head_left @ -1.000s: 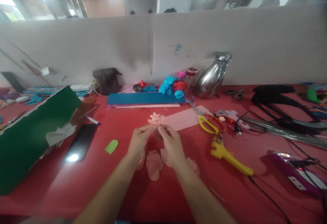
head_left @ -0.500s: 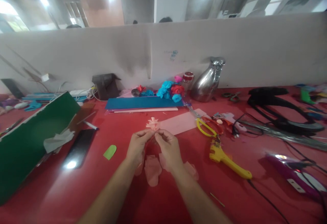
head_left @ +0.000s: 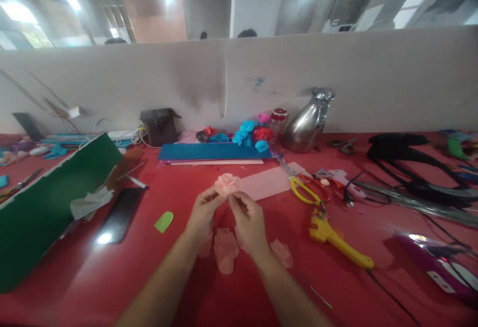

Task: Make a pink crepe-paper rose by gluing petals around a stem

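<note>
A pale pink paper flower [head_left: 227, 183] with layered petals is held up over the table, its open face tilted toward me. My left hand [head_left: 203, 212] pinches its base from the left. From the right, the fingertips of my right hand [head_left: 248, 217] close on the same base. Whatever stem lies under the flower is hidden by my fingers. Below my hands, loose pink paper petals [head_left: 226, 252] lie in small stacks, some partly covered by my wrists. A strip of pink paper [head_left: 271, 182] lies flat just behind my right hand.
Right of my hands are yellow-handled scissors [head_left: 304, 191], a yellow glue gun [head_left: 341, 245] and a purple corded device [head_left: 436, 262]. Left are a green petal piece [head_left: 164, 222], a phone [head_left: 121, 215] and a green board [head_left: 59, 207]. A steel jug [head_left: 309, 120] and blue-red paper flowers [head_left: 254, 135] stand behind.
The flower has turned between my fingers: seen side-on before, its layered face now shows. Both hands keep their pinch at its base. The camera view has shifted slightly.
</note>
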The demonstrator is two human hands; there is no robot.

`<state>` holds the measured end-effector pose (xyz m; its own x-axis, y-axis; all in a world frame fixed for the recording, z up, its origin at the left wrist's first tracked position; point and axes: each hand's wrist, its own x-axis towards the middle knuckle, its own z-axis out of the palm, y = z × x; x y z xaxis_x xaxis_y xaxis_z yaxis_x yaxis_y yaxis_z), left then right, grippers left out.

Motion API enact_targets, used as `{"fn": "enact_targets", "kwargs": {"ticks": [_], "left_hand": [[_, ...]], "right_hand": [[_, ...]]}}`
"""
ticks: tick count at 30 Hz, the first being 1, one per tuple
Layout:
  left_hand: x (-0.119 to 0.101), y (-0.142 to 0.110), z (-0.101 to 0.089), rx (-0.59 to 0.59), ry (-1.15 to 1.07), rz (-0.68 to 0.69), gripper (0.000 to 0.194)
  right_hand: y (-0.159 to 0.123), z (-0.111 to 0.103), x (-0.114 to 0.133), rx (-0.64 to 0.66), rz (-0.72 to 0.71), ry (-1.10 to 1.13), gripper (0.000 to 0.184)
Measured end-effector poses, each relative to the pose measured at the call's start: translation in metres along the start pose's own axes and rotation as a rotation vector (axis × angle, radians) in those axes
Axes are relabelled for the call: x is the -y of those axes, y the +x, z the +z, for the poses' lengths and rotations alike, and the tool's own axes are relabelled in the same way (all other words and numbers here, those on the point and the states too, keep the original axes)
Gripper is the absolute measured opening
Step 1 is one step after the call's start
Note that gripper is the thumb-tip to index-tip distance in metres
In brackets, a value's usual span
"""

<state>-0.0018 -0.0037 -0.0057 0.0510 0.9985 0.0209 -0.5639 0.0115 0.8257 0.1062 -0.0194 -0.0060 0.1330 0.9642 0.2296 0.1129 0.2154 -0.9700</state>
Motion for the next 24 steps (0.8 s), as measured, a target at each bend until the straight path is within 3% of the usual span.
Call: {"fn": "enact_targets", "kwargs": {"ticks": [8,13,19,24], "left_hand": [[-0.004,0.0,-0.003,0.043,-0.031,-0.079,0.009],[-0.01,0.006,-0.008,-0.025,-0.131,-0.134,0.017],[-0.019,0.021,-0.029,-0.142,-0.262,-0.041,0.014],[-0.025,0.026,-0.04,-0.226,-0.271,-0.027,0.014]], "right_hand": [[-0.001,0.0,-0.002,-0.035,-0.029,-0.079,0.02],[0.0,0.0,0.004,0.006,-0.003,-0.095,0.02],[0.008,-0.014,-0.002,-0.381,0.049,0.063,0.024],[0.018,-0.022,-0.009,-0.422,0.057,0.113,0.033]]}}
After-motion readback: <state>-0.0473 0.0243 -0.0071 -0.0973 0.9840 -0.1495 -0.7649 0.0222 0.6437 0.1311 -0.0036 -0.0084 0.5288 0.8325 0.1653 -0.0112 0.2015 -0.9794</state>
